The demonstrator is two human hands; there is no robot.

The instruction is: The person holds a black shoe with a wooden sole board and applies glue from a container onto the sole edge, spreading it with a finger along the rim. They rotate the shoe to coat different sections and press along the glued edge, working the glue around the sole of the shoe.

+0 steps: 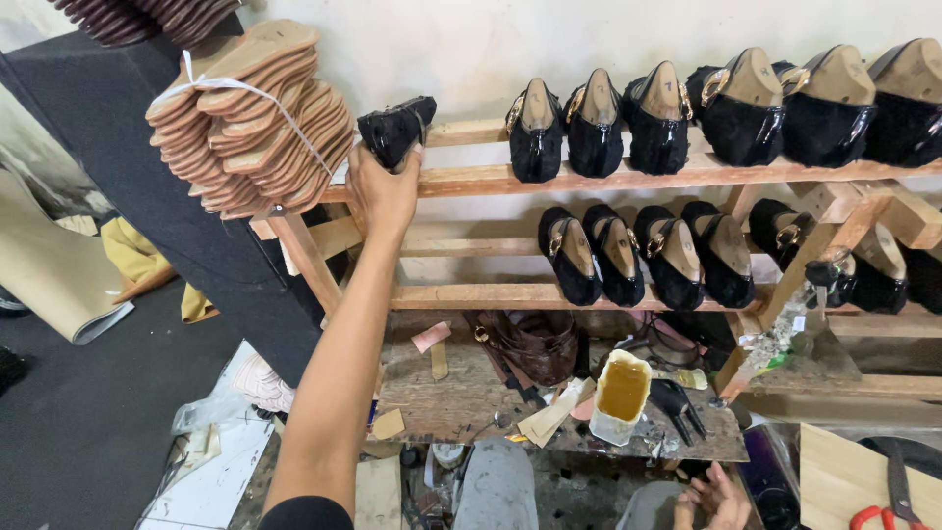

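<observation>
Left grip: left hand (pixel 381 188) is raised to the upper rail, fingers wrapped around a black shoe (pixel 396 129) and holding it at the left end of the wooden rack (pixel 628 178).
Right grip: right hand (pixel 714 496) sits low at the bottom edge, fingers curled loosely; I cannot tell whether it holds anything.
Black shoe: upside down on its last, tilted, just beside the tied bundle of tan soles (pixel 250 118).
Upper rail: a row of black shoes with gold buckles (pixel 659 119), soles up, well to the right of the held one.
Lower rail: a second row of black shoes (pixel 620 255), likewise soles up.
Table: worn wooden table (pixel 461 388) under the rack, carrying a cut plastic tub of yellow glue (pixel 621 395), paper scraps and a brown leather piece (pixel 535 343).
Bottom right: red-handled scissors (pixel 888 496) on a pale board.
</observation>
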